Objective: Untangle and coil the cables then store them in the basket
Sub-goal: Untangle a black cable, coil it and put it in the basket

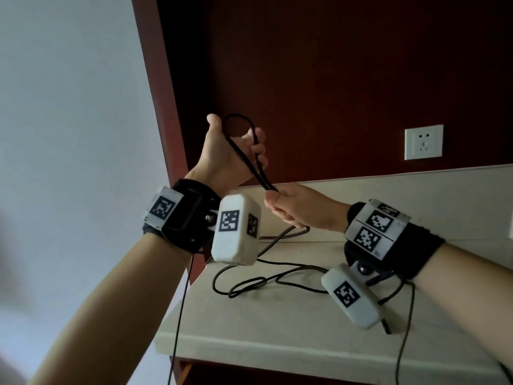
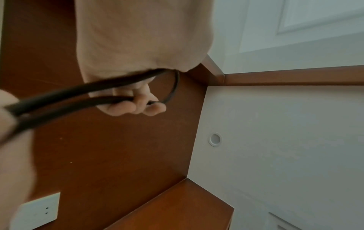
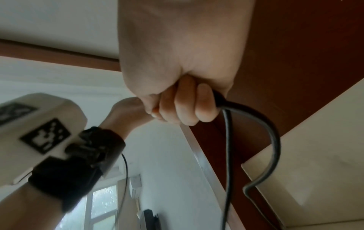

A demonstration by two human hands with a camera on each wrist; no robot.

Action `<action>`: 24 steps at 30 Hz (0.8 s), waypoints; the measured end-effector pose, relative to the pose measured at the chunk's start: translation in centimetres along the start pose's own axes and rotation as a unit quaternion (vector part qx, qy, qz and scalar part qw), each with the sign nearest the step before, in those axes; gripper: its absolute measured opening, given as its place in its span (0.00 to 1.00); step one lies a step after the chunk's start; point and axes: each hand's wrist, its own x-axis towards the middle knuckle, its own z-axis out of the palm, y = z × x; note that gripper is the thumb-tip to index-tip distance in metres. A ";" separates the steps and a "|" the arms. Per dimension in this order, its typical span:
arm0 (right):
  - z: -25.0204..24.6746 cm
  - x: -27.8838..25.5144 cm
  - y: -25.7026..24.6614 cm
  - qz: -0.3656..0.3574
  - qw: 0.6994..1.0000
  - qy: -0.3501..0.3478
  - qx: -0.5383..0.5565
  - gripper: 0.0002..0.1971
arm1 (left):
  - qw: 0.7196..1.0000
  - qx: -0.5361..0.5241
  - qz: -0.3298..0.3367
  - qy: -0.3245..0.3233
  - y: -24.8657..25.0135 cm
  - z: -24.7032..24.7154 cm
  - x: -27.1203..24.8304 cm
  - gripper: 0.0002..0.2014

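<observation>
The left hand [image 1: 230, 151] is hooking a cable [image 1: 244, 151] loop round curled fingers [image 1: 256, 147] to size the coil, while the right hand [image 1: 299, 208] is gripping both strands taut above the worktop [image 1: 277, 329], where slack lies near its left edge.

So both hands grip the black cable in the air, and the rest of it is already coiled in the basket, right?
Not quite. Both the left hand and right hand grip the black cable, but the rest lies loose on the countertop, as the head view shows.

Left hand [image 1: 230, 151] raised — right hand [image 1: 299, 207] fisted
</observation>
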 end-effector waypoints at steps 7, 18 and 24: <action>0.0 -1.4 3.5 0.006 0.999 -0.036 -0.037 0.21 | 0.998 0.022 -0.037 -0.049 -1.3 2.1 -0.8 0.37; -5.6 -2.8 7.7 0.089 0.982 0.034 -0.164 0.24 | 0.966 0.192 -0.148 -0.091 -0.5 1.4 -3.2 0.35; -9.5 -4.0 9.7 0.186 0.936 0.107 -0.278 0.23 | 0.918 0.328 -0.214 -0.067 0.1 -1.7 -4.5 0.36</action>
